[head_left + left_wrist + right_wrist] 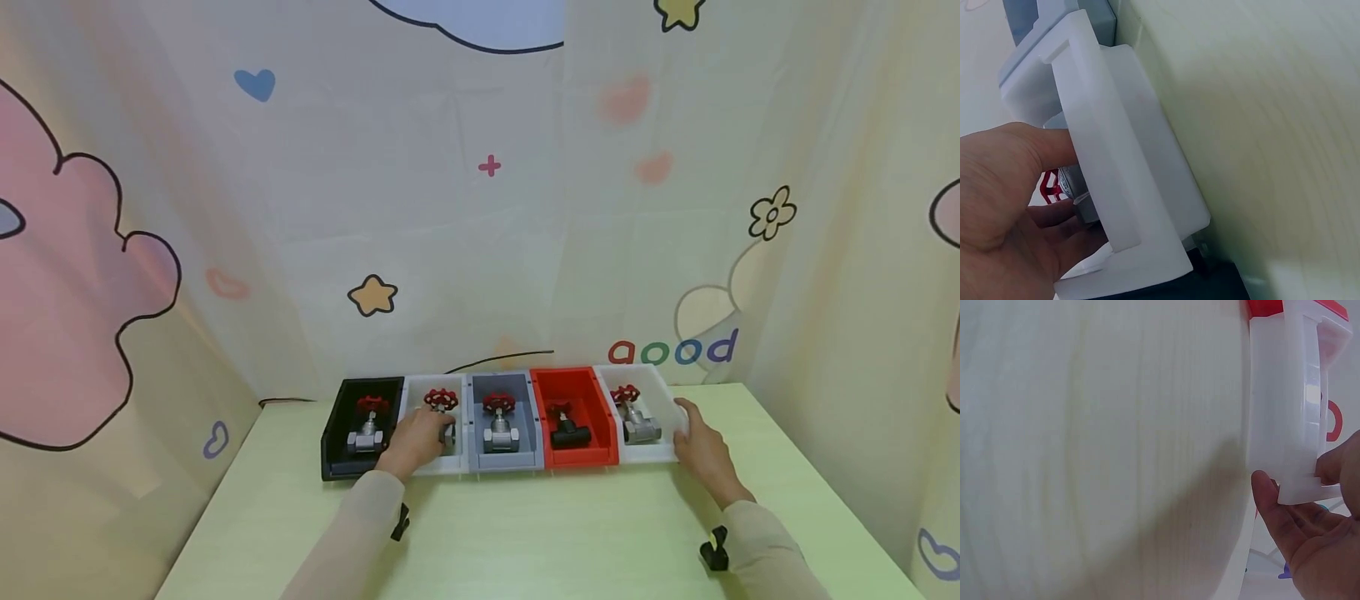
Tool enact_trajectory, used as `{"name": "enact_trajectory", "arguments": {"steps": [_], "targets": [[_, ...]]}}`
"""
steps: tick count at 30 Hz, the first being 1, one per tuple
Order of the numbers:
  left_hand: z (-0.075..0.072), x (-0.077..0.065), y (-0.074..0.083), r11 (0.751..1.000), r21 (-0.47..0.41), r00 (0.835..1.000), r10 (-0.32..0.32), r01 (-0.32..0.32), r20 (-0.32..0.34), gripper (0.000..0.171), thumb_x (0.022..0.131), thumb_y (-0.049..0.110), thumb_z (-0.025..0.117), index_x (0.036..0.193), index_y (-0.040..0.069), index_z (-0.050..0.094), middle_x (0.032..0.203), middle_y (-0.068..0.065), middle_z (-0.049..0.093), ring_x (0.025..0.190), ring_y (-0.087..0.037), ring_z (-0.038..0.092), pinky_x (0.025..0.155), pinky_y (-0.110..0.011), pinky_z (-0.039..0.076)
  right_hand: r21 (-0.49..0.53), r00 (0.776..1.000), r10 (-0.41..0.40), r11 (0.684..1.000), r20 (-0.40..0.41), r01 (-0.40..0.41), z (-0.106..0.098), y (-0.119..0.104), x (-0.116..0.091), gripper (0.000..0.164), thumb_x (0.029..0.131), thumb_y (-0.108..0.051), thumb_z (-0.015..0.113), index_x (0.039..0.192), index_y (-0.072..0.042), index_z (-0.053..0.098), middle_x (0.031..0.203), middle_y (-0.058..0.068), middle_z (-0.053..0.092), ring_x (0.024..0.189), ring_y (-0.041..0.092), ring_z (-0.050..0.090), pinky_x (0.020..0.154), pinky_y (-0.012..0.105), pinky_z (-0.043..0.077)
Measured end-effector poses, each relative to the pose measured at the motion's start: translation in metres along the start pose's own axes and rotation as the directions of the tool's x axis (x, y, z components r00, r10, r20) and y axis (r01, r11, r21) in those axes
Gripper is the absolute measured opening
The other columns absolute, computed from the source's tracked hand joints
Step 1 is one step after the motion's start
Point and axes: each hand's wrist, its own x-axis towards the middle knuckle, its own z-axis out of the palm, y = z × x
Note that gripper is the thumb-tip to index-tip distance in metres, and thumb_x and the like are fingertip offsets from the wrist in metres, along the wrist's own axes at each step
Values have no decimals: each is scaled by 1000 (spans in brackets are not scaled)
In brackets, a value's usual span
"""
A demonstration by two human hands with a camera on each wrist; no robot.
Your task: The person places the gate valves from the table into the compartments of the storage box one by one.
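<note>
A row of joined open bins stands at the back of the table. In its left white bin [437, 467], my left hand [415, 439] reaches over the front and grips a metal valve [1079, 187] with a red handwheel [441, 399]. The hand and the bin's front wall hide part of that valve. At the row's right end, my right hand [705, 450] pinches the outer wall of the other white bin [1291, 437], thumb on the inner side and fingers outside. A silver valve [639, 423] with a red handwheel lies in that bin.
The black bin [330, 446] holds a silver valve [366, 435], and the grey-blue bin [506, 461] holds another valve [500, 433]. A black-bodied valve [570, 433] sits in the red bin [581, 383]. Behind the pale table [547, 533] hangs a patterned curtain [420, 208].
</note>
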Motion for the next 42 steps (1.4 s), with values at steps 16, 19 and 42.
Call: {"name": "enact_trajectory", "arguments": {"steps": [16, 19, 42], "targets": [[5, 3, 3, 999, 36, 999, -39, 38, 36, 36, 80, 4, 72, 113, 19, 73, 106, -11, 71, 98, -31, 67, 72, -48, 54, -9, 999, -39, 999, -31, 39, 1, 2, -1, 58, 95, -8, 48, 148, -4, 25, 124, 42, 53, 87, 45, 61, 63, 46, 49], [5, 3, 4, 998, 38, 998, -41, 40, 38, 36, 80, 5, 72, 113, 19, 73, 105, -10, 71, 98, -31, 66, 74, -48, 55, -8, 999, -31, 1000, -27, 30, 1, 2, -1, 58, 95, -8, 48, 149, -5, 25, 125, 42, 53, 87, 45, 61, 63, 45, 49], [0, 3, 5, 999, -20, 998, -34, 35, 44, 44, 81, 4, 71, 125, 10, 67, 116, -15, 68, 107, -33, 65, 91, -48, 53, 4, 1000, -2, 1000, -1, 2, 1, 0, -1, 59, 96, -7, 47, 150, -5, 24, 130, 41, 50, 93, 46, 60, 67, 47, 50]]}}
